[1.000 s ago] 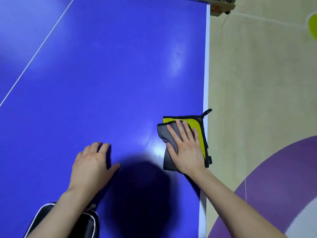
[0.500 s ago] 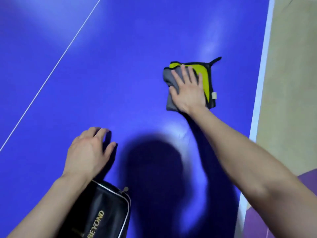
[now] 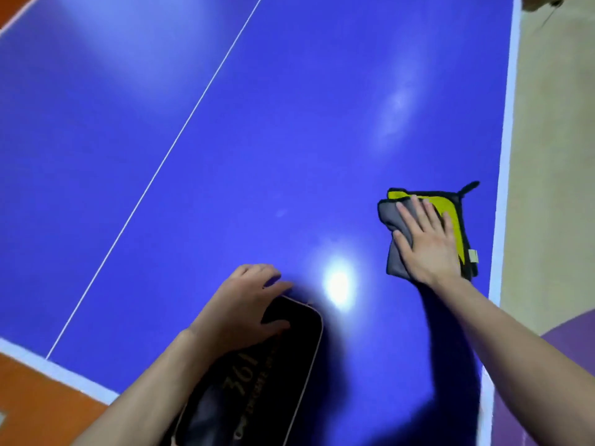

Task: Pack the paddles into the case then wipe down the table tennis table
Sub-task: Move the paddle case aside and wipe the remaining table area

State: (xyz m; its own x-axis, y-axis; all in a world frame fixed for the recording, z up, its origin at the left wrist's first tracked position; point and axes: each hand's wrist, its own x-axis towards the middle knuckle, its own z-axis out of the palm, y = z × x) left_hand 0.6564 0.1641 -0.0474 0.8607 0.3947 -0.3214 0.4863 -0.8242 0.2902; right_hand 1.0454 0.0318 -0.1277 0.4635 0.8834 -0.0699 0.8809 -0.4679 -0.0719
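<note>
Blue table (image 3: 289, 140); right hand (image 3: 428, 249) flat on cloth (image 3: 391, 217); left hand (image 3: 241, 304) holds case (image 3: 280, 368).

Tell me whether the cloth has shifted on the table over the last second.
Yes. The cloth left the white side line, slid inward, then came back toward it.
</note>
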